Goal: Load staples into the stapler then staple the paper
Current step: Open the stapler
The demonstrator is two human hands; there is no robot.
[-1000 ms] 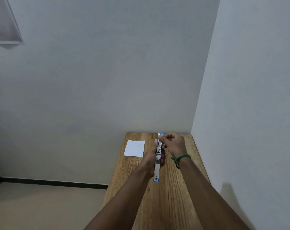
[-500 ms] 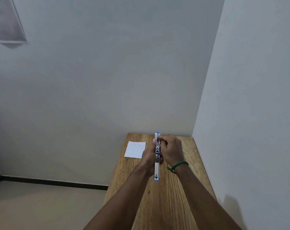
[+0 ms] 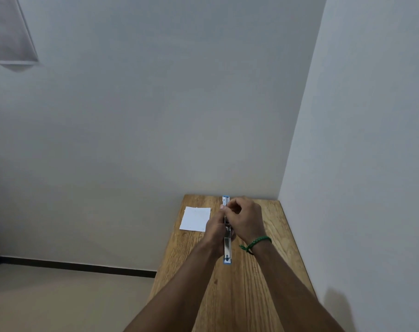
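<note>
A blue and silver stapler (image 3: 227, 250), swung fully open into one long strip, is held above the wooden table (image 3: 263, 283). My left hand (image 3: 215, 230) grips its middle from the left. My right hand (image 3: 245, 220), with a green band on the wrist, lies over the far half, fingers pinched on the metal channel. I cannot make out any staples. A small white paper (image 3: 195, 218) lies flat on the table, left of both hands and apart from them.
The narrow table stands in a corner, with a white wall (image 3: 359, 164) along its right edge and another behind its far end. The floor (image 3: 60, 300) drops away to its left.
My right hand has shifted left and down onto the stapler, now covering more of its far half. The stapler and left hand have stayed about where they were.
</note>
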